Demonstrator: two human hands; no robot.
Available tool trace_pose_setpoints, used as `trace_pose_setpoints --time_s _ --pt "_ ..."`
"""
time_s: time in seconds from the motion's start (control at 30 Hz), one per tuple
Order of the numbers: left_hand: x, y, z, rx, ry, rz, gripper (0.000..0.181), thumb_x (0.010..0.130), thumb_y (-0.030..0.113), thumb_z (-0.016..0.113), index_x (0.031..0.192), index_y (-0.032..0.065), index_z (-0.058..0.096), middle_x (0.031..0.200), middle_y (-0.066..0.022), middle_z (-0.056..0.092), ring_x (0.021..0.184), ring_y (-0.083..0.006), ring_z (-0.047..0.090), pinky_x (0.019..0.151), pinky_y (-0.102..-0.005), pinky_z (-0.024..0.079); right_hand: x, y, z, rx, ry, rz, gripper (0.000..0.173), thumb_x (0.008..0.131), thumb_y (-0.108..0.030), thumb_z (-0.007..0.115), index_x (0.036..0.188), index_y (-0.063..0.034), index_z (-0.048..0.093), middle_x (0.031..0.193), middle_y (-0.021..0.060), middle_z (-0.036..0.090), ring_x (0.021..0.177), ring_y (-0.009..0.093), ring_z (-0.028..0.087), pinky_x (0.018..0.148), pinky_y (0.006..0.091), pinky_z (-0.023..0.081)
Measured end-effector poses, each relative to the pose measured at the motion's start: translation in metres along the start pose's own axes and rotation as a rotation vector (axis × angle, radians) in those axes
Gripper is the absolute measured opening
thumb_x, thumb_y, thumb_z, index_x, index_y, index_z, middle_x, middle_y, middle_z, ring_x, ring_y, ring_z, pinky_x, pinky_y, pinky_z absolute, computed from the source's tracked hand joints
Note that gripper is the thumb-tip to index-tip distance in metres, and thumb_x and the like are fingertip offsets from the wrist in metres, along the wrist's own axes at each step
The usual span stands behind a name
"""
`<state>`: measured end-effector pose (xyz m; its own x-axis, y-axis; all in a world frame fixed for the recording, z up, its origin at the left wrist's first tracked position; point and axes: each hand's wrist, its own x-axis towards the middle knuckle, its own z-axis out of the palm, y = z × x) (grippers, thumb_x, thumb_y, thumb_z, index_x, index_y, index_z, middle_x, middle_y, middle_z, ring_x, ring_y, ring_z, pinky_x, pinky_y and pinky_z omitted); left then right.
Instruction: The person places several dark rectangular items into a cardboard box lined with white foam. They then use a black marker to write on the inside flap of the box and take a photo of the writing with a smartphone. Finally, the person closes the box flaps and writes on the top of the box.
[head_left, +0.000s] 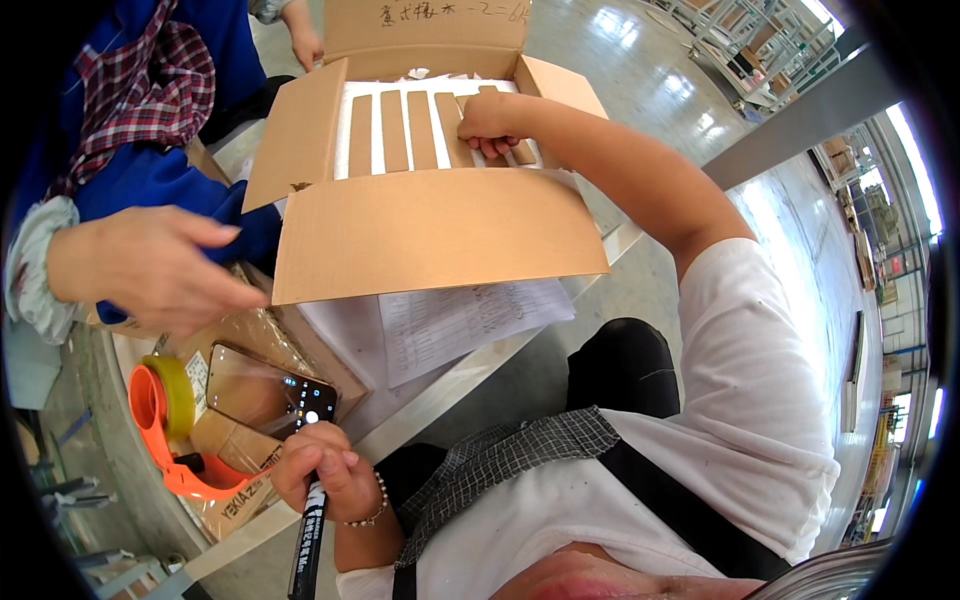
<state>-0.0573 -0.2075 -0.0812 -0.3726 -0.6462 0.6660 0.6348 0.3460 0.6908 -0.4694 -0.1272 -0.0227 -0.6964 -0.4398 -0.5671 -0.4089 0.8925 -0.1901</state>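
My left hand (328, 471) is closed around a black marker pen (306, 547), which points down towards the lower edge of the view. Inside an open cardboard box (442, 232), my right hand (491, 126) rests with curled fingers on the cardboard strips at the right. Whether it grips one is hidden by the fingers. Several brown cardboard strips (393, 131) lie side by side on white foam (376, 161) in the box. Just beyond my left hand, a smartphone (255, 386) with a lit screen lies on a film-wrapped carton (244, 442).
An orange tape dispenser (199, 480) with yellow tape (169, 397) sits left of the phone. Printed sheets (465, 330) lie partly under the box's front flap. A co-worker's hand (150, 266) reaches in from the left; another hand (306, 46) is behind the box. A metal post (802, 112) stands right.
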Motion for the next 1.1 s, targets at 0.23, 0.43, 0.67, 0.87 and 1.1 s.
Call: trace_pose_setpoints --time_s 0.23,0.43,0.67,0.87,1.1 --pt "0.000 -0.001 -0.004 -0.020 -0.001 0.013 0.012 0.092 0.008 0.054 0.102 0.0038 0.048 0.065 -0.0027 0.039 0.048 -0.0109 0.034 0.045 -0.0242 0.028 -0.078 0.022 -0.023 0.366 0.653 -0.234 0.039 0.091 -0.040 0.052 0.090 -0.0028 0.065 0.066 0.0056 0.064 0.060 0.015 0.061 0.062 0.0320 0.050" --pt "-0.001 -0.001 0.000 -0.065 -0.049 0.023 0.014 0.092 0.004 0.047 0.106 0.0016 0.048 0.066 -0.0036 0.037 0.052 -0.0118 0.035 0.047 -0.0242 0.028 -0.151 0.113 0.030 0.451 0.823 -0.094 0.037 0.094 -0.034 0.054 0.076 -0.0018 0.060 0.057 0.0038 0.058 0.048 0.010 0.053 0.046 0.0271 0.041" --pt "-0.007 -0.005 0.011 0.015 0.000 -0.035 0.012 0.090 0.010 0.055 0.097 0.0050 0.047 0.061 -0.0042 0.043 0.046 -0.0124 0.037 0.044 -0.0253 0.030 -0.123 0.168 0.139 1.312 0.727 -0.221 0.026 0.099 -0.020 0.045 0.107 0.0015 0.057 0.100 0.0091 0.066 0.092 0.018 0.065 0.079 0.0304 0.050" --pt "-0.010 -0.003 0.016 0.056 -0.019 -0.026 0.008 0.089 0.005 0.053 0.095 0.0039 0.047 0.060 -0.0046 0.042 0.045 -0.0124 0.037 0.044 -0.0250 0.031 -0.094 0.141 0.097 0.946 0.841 -0.766 0.040 0.099 -0.013 0.048 0.137 -0.0024 0.045 0.135 0.0087 0.051 0.127 0.019 0.045 0.109 0.0338 0.033" --pt "-0.014 0.010 0.029 0.055 -0.144 0.016 0.011 0.092 0.003 0.046 0.103 0.0021 0.048 0.064 -0.0023 0.036 0.050 -0.0107 0.034 0.047 -0.0238 0.029 -0.043 0.123 0.050 0.851 0.430 -0.878 0.045 0.099 -0.018 0.047 0.144 -0.0112 0.041 0.144 0.0057 0.044 0.132 0.018 0.039 0.110 0.0320 0.030"
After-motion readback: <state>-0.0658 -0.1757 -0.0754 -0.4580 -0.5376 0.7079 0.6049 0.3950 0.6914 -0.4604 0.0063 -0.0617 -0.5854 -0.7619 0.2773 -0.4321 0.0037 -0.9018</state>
